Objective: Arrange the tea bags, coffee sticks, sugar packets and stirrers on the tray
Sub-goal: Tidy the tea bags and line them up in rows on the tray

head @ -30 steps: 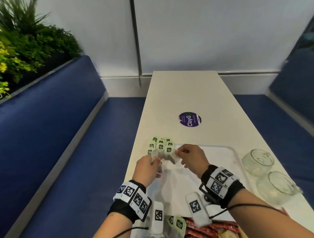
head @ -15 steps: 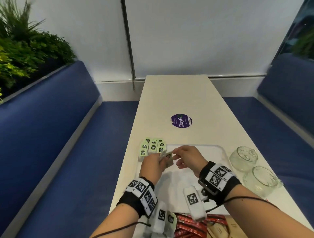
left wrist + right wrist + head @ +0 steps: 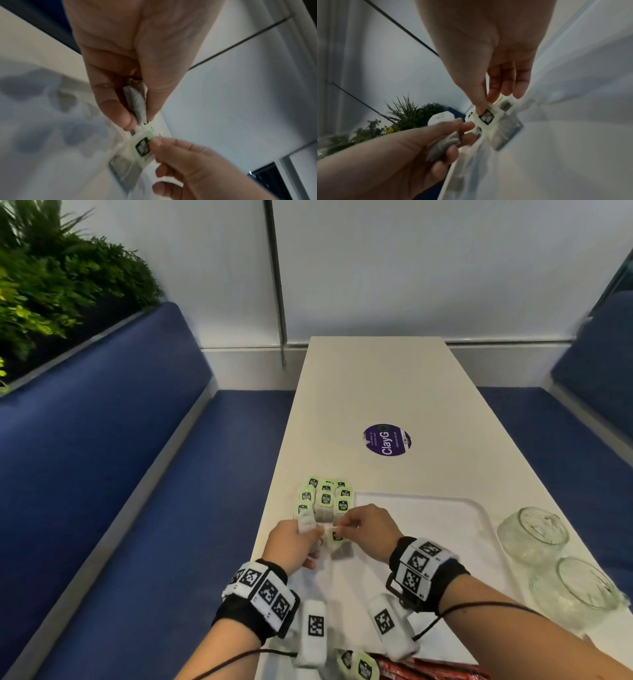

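Note:
Several tea bags with pale green tags (image 3: 325, 497) lie in rows at the far left corner of the white tray (image 3: 455, 508). My left hand (image 3: 294, 542) grips a bunch of tea bags (image 3: 137, 102) in its curled fingers. My right hand (image 3: 366, 529) pinches the green tag of one tea bag (image 3: 337, 542) between thumb and forefinger; the bag (image 3: 503, 131) hangs just above the tray beside the left hand. The same tag (image 3: 143, 146) shows in the left wrist view.
Two empty glass jars (image 3: 532, 534) (image 3: 575, 587) stand on the table right of the tray. Red coffee sticks (image 3: 428, 671) and more green-tagged tea bags (image 3: 359, 666) lie at the near edge. A purple round sticker (image 3: 387, 440) is farther up the white table. Blue benches flank both sides.
Both hands have drawn slightly back toward me from the rows of tea bags. The right hand now holds a single tea bag by its tag, separated from the left hand's bunch.

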`<state>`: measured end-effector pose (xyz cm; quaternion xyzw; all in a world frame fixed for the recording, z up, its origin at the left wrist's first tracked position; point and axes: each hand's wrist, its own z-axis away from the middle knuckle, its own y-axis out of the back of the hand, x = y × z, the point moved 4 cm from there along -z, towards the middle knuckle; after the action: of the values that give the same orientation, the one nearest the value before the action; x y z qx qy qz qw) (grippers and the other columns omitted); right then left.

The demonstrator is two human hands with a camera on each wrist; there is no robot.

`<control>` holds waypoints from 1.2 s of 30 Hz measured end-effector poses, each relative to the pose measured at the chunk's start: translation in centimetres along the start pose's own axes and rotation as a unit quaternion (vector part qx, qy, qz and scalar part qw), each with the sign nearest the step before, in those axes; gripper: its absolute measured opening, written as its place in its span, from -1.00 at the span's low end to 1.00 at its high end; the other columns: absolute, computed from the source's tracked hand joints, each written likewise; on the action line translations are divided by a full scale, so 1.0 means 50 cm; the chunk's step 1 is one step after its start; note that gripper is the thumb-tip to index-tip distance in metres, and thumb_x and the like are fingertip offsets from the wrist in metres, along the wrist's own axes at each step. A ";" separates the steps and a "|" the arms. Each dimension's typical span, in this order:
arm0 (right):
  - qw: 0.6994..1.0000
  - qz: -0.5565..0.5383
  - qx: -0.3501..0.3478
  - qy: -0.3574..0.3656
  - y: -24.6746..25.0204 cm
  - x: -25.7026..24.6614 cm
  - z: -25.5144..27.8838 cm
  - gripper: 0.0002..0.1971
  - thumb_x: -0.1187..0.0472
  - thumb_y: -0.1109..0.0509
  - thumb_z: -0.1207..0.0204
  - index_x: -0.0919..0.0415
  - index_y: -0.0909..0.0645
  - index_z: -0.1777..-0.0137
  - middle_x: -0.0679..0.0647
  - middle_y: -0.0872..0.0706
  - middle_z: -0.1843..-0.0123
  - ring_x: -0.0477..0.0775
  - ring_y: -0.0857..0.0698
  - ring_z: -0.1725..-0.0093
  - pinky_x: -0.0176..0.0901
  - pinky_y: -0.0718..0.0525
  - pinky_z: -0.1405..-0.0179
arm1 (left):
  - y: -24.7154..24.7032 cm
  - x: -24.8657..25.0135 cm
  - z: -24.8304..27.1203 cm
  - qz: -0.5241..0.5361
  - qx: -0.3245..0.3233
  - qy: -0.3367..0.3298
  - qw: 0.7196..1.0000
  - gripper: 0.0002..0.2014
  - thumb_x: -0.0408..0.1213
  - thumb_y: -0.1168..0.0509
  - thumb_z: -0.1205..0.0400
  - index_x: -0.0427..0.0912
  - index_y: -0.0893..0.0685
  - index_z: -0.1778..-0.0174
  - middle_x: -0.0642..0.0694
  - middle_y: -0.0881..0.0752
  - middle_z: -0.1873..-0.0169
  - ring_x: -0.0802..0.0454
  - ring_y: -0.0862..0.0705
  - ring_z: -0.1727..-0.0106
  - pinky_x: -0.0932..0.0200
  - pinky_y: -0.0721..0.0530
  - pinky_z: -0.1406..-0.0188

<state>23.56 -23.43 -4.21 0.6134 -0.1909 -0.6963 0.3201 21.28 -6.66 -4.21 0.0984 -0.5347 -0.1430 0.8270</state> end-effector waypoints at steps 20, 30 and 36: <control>0.997 -0.017 0.076 -0.015 0.004 -0.031 -0.081 -0.83 0.07 -0.46 -0.53 0.08 -0.73 -0.07 -0.03 -0.74 0.09 -0.04 -0.67 0.10 -0.24 -0.57 0.12 | 0.030 -0.016 0.004 0.221 -0.035 0.042 0.974 -0.84 -0.51 -0.18 -0.74 -0.34 -0.68 -0.06 -0.25 -0.81 0.11 -0.07 -0.82 0.19 0.12 -0.83 0.13; 0.984 -0.170 0.024 0.042 0.044 -0.036 0.038 -0.87 0.08 -0.49 -0.52 0.12 -0.73 0.03 0.01 -0.74 0.18 -0.03 -0.66 0.23 -0.29 -0.61 0.31 | -0.027 0.045 0.052 0.176 -0.076 -0.021 0.981 -0.86 -0.42 -0.32 -0.69 -0.37 -0.75 -0.07 -0.27 -0.85 0.11 -0.11 -0.84 0.14 0.14 -0.82 0.13; 0.973 -0.187 0.131 -0.011 0.076 -0.003 0.095 -0.82 0.16 -0.47 -0.53 0.24 -0.62 0.22 0.10 -0.73 0.33 0.06 -0.67 0.35 0.08 -0.72 0.20 | -0.006 0.050 0.064 0.034 0.081 -0.071 0.994 -0.86 -0.28 -0.44 -0.62 -0.26 -0.80 0.22 -0.20 -0.84 0.27 -0.06 -0.83 0.28 -0.03 -0.83 0.11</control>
<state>19.74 -26.69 -0.75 0.6670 -0.1656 -0.7197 0.0986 19.29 -7.82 -0.87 0.1366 -0.6047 -0.0775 0.7808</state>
